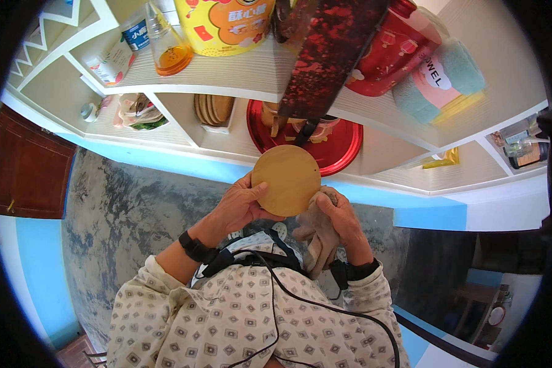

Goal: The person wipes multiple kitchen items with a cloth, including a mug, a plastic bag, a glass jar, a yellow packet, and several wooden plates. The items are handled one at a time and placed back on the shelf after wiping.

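A round, flat wooden disc, like a coaster or lid, is in my left hand, with the thumb on its face and the fingers beneath. My right hand grips a crumpled beige cloth at the disc's right edge. Just beyond the disc, a round red metallic tray on the lower shelf holds a cup and other items, partly hidden. Left of the tray, several similar round wooden pieces stand in a white holder.
On the shelf above stand a glass bottle with amber liquid, a yellow tub, a dark red patterned box, a red container and a rolled towel. The white shelf edge lies just beyond my hands.
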Motion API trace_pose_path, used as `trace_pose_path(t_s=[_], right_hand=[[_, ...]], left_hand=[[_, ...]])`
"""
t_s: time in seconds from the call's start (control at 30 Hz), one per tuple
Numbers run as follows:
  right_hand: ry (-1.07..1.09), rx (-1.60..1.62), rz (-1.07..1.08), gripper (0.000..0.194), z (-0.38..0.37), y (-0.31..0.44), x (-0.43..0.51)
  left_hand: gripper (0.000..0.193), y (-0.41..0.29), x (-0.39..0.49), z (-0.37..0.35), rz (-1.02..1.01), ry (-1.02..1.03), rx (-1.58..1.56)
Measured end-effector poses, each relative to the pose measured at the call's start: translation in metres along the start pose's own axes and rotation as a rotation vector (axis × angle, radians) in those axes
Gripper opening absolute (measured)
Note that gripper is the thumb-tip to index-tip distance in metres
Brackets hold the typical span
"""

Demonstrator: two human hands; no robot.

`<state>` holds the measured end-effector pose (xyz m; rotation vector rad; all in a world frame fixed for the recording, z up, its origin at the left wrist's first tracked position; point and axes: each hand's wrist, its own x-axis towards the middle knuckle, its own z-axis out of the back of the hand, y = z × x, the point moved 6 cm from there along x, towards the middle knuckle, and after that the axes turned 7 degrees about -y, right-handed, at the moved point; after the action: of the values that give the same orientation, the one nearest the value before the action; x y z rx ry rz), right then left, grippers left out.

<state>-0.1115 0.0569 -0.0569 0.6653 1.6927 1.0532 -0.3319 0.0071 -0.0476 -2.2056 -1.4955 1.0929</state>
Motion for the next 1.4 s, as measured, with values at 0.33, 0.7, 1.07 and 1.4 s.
trace_pose_path(t_s=[0.33,0.7,1.07,1.4], right_hand=[[-0.154,0.316,-0.061,0.039,0.024,-0.02,-0.005],[-0.536,0.371,0.154,0.02,0.092,-0.032,0.032],[-0.522,0.374,0.166,0.024,0.102,-0.04,0.057],[-0.578,0.211,0.113,0.021,0.105,-0.055,0.02]], left_hand=[[0.046,0.029,0.053,-0.017,0.127,0.11,0.076],[0.035,0.024,0.066,0.021,0.102,-0.208,0.389],[0.017,-0.069,0.03,0.093,-0.56,-0.647,0.598],[0.04,-0.137,0.032,0.059,-1.035,-0.867,1.392]])
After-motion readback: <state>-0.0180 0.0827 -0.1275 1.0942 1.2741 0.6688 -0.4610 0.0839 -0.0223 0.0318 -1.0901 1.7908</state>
